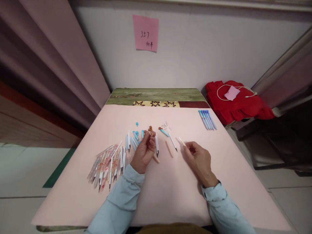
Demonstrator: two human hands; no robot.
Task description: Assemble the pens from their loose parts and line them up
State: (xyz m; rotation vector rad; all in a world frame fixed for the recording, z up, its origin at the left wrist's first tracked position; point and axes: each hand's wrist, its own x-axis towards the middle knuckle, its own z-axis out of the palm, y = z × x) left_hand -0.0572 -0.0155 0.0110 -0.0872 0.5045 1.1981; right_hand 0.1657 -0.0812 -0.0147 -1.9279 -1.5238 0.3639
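My left hand (144, 150) is raised above the pink table sheet (170, 191), fingers pinched round a small orange-brown ring piece (151, 133). A peach pen barrel (156, 158) pokes out below that hand. My right hand (198, 160) pinches a thin cream stick (181, 141) that points up and left. Between the hands lie a peach barrel (169, 149) and a white refill (173, 141). Small brown caps (149, 128) and blue pen pieces (136, 134) lie just beyond the left hand.
A pile of clear patterned pen barrels and white refills (108, 164) lies at the left. Several finished blue pens (207, 119) lie in a row at the far right. Red cloth with a white cable (237, 99) sits on a chair to the right. A pink note (145, 32) hangs on the wall.
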